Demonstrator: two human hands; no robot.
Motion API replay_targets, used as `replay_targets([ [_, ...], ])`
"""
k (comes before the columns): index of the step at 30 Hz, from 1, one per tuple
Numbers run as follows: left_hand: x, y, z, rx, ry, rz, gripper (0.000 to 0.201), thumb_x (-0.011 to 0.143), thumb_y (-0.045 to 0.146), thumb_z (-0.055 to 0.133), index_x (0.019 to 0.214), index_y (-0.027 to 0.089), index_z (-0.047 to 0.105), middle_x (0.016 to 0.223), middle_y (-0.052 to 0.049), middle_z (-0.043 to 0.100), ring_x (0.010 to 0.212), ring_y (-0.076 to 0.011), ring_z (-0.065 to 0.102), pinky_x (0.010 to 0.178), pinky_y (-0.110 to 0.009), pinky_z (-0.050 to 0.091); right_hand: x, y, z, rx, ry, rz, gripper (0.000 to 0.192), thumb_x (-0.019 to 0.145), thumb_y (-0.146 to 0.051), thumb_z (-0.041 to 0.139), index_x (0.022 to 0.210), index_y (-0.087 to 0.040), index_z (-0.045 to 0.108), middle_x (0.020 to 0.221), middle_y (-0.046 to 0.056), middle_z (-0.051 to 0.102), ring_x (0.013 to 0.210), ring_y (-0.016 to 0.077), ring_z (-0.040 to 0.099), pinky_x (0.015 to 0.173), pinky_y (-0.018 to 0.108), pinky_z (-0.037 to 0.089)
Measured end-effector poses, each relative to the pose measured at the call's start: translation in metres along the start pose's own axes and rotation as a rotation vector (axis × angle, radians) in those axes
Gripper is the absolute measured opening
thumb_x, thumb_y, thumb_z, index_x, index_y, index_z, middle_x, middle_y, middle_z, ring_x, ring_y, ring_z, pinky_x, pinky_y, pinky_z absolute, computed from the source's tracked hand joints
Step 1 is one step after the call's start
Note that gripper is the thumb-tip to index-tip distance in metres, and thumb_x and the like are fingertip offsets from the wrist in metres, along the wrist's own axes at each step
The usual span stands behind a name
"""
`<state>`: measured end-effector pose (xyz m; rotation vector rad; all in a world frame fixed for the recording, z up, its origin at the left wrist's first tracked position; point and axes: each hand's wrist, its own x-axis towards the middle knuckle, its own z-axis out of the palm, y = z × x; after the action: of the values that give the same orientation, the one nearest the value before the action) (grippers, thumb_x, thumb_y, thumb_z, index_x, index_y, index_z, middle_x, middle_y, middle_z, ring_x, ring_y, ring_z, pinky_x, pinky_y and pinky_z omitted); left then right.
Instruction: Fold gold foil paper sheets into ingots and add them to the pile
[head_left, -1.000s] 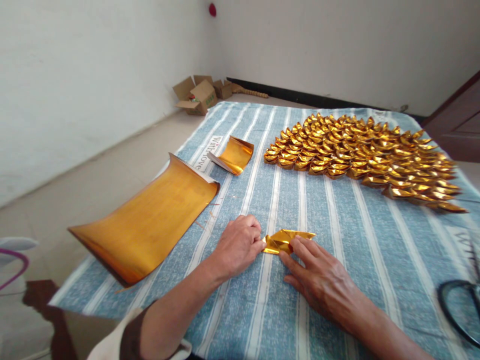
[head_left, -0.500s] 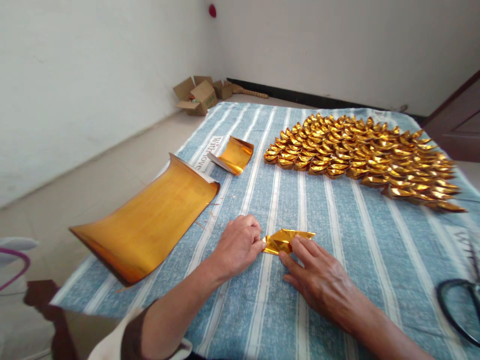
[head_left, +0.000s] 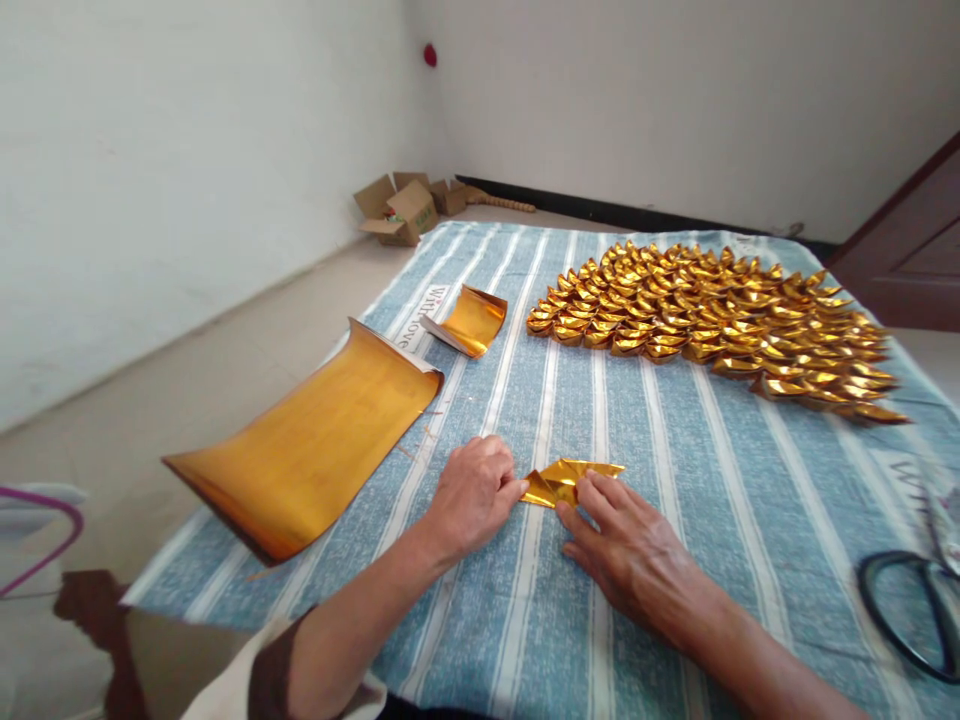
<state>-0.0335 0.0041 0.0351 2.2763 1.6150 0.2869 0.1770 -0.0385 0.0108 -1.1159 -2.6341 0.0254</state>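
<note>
A small piece of folded gold foil paper (head_left: 559, 483) lies flat on the striped tablecloth, between my two hands. My left hand (head_left: 478, 492) is closed, its thumb and fingers pinching the paper's left end. My right hand (head_left: 626, 535) presses its thumb and fingertips on the right part of the same piece, holding it against the cloth. Some of the paper is hidden under the right fingers. Further left rests a large curled stack of gold foil paper (head_left: 315, 440), with a smaller curled gold sheet (head_left: 474, 320) just beyond it.
Many folded gold paper ingots (head_left: 697, 310) stand in close rows at the far right of the blue-and-white tablecloth (head_left: 517, 400). Black-handled scissors (head_left: 900, 610) lie at the right edge. Cardboard boxes (head_left: 401, 210) sit on the floor past the far left corner.
At the paper's left end, a pale flap that showed beside my left fingers now lies folded down, gold side up. My right hand stays nearly in place. The whole view has shifted slightly.
</note>
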Motion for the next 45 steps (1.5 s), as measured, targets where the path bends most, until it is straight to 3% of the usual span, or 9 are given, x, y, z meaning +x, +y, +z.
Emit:
replay_targets([
  [4,-0.021,0.011,0.006,0.095,0.250,0.030,0.013,0.086,0.018,0.058,0.073,0.016,0.058,0.083,-0.007,0.063,0.083,-0.0218,0.057,0.077,-0.038,0.046,0.000,-0.001,0.000,0.001,0.001,0.007,0.029,0.082,-0.024,0.067,0.109,-0.015,0.060,0.106,0.011,0.059,0.105,0.0286,0.054,0.091,0.043,0.052],
  [5,-0.029,0.017,0.010,0.100,0.328,0.084,0.012,0.088,0.016,0.052,0.080,0.015,0.060,0.090,-0.009,0.064,0.087,-0.0227,0.057,0.079,-0.040,0.047,0.000,-0.001,0.001,0.002,0.004,0.007,0.029,0.082,-0.024,0.067,0.109,-0.015,0.059,0.106,0.011,0.059,0.106,0.0287,0.054,0.091,0.043,0.051],
  [8,-0.055,0.036,0.024,0.055,0.380,0.292,0.020,0.090,0.011,0.045,0.101,0.014,0.062,0.112,-0.013,0.065,0.104,-0.0235,0.058,0.091,-0.042,0.047,-0.001,-0.001,0.003,0.010,0.015,-0.002,0.030,0.084,-0.023,0.064,0.112,-0.016,0.058,0.106,0.010,0.059,0.105,0.0282,0.054,0.092,0.043,0.051],
  [11,-0.071,0.047,0.039,0.132,0.347,0.345,0.030,0.091,0.012,0.043,0.117,0.010,0.058,0.120,-0.015,0.064,0.113,-0.0260,0.057,0.095,-0.046,0.046,-0.002,-0.001,0.006,0.014,0.033,0.001,0.021,0.086,-0.022,0.061,0.106,-0.017,0.059,0.103,0.010,0.059,0.103,0.0274,0.054,0.089,0.042,0.052],
  [15,-0.075,0.049,0.048,0.200,0.281,0.307,0.037,0.096,0.029,0.042,0.125,0.008,0.054,0.129,-0.014,0.060,0.119,-0.0281,0.055,0.097,-0.049,0.043,-0.001,-0.001,0.005,0.011,0.040,-0.011,0.016,0.086,-0.021,0.061,0.101,-0.016,0.060,0.100,0.010,0.059,0.101,0.0281,0.055,0.085,0.043,0.053],
  [21,-0.075,0.046,0.047,0.286,0.232,0.266,0.052,0.095,0.047,0.043,0.132,0.010,0.049,0.136,-0.012,0.055,0.125,-0.0275,0.049,0.104,-0.050,0.031,-0.002,-0.001,0.005,0.033,0.050,-0.018,0.019,0.087,-0.019,0.059,0.106,-0.016,0.060,0.103,0.011,0.059,0.106,0.0277,0.054,0.091,0.043,0.051],
  [28,-0.075,0.041,0.045,0.340,0.167,0.265,0.060,0.092,0.052,0.048,0.135,0.010,0.045,0.139,-0.015,0.051,0.128,-0.0282,0.044,0.106,-0.051,0.023,-0.004,0.000,0.008,0.019,0.054,-0.026,0.029,0.084,-0.020,0.062,0.112,-0.014,0.059,0.106,0.010,0.058,0.108,0.0297,0.052,0.094,0.044,0.051],
  [37,-0.070,0.037,0.042,0.310,0.075,0.256,0.067,0.090,0.059,0.047,0.136,0.011,0.042,0.140,-0.015,0.050,0.126,-0.0297,0.045,0.105,-0.055,0.023,-0.003,-0.001,0.006,0.015,0.029,-0.008,0.022,0.084,-0.019,0.061,0.106,-0.014,0.061,0.103,0.011,0.058,0.108,0.0296,0.052,0.094,0.045,0.051],
  [45,-0.065,0.035,0.035,0.287,0.068,0.270,0.065,0.092,0.061,0.038,0.133,0.011,0.046,0.138,-0.015,0.053,0.126,-0.0283,0.048,0.107,-0.054,0.022,-0.003,-0.001,0.006,-0.006,0.054,-0.032,0.027,0.083,-0.019,0.062,0.109,-0.013,0.061,0.104,0.012,0.058,0.107,0.0310,0.052,0.092,0.046,0.052],
])
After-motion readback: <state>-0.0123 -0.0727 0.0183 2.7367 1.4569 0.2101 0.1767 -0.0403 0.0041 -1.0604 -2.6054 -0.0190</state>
